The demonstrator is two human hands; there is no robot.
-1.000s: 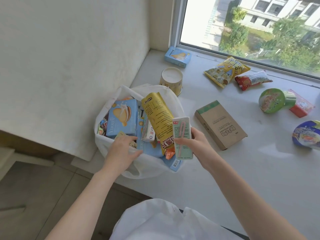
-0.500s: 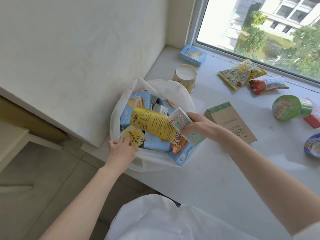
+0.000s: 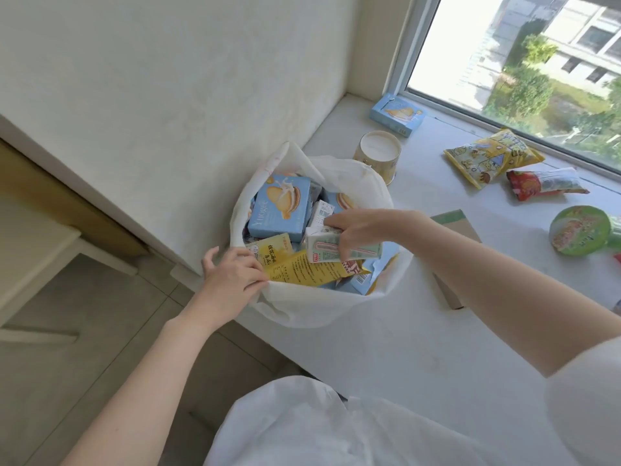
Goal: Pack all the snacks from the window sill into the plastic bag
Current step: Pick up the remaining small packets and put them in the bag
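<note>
left hand [image 3: 232, 280]: gripped plastic bag [image 3: 312, 307] rim, keeping its mouth open.
right hand [image 3: 361, 230]: held drink carton [image 3: 322, 252] flat, apparently to fit.

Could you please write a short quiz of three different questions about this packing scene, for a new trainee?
1. True or false: the right hand holds a small drink carton over the plastic bag.
2. What does the left hand grip?
A. the bag's near rim
B. the paper cup
C. the brown box
3. Fill in: the green bowl lies on the window ____.

Key
1. True
2. A
3. sill
</note>
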